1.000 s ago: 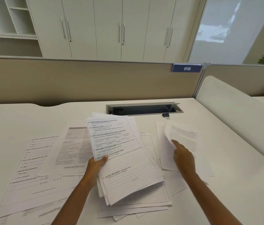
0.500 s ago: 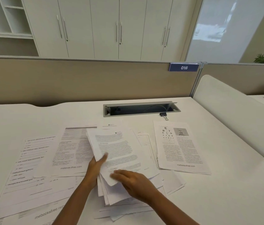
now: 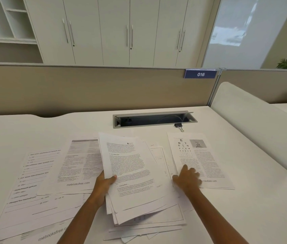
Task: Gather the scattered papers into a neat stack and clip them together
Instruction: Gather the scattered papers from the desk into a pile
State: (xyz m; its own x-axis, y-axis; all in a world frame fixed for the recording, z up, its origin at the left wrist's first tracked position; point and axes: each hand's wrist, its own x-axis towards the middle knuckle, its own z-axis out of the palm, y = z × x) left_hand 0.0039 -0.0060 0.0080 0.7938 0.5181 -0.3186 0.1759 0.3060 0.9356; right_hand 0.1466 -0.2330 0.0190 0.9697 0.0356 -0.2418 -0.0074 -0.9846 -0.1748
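Note:
My left hand point(image 3: 104, 186) grips a loose stack of printed papers point(image 3: 130, 173) by its left edge, thumb on top, lifted a little off the white desk point(image 3: 245, 217). My right hand point(image 3: 187, 179) lies flat, fingers spread, on the lower left corner of an eye-chart sheet point(image 3: 200, 159) to the right. Two form and text sheets point(image 3: 51, 176) lie scattered to the left, and more papers point(image 3: 148, 229) stick out beneath the stack. A small black binder clip point(image 3: 178, 126) rests by the cable tray, apart from both hands.
An open grey cable tray point(image 3: 154, 119) is sunk into the desk behind the papers. A beige partition point(image 3: 86, 88) with a blue 016 sign point(image 3: 200, 74) closes the back. A white curved divider point(image 3: 255, 127) borders the right side.
My right hand laid a sheet onto the stack, then moved right onto the eye-chart sheet. My left hand kept its hold on the stack.

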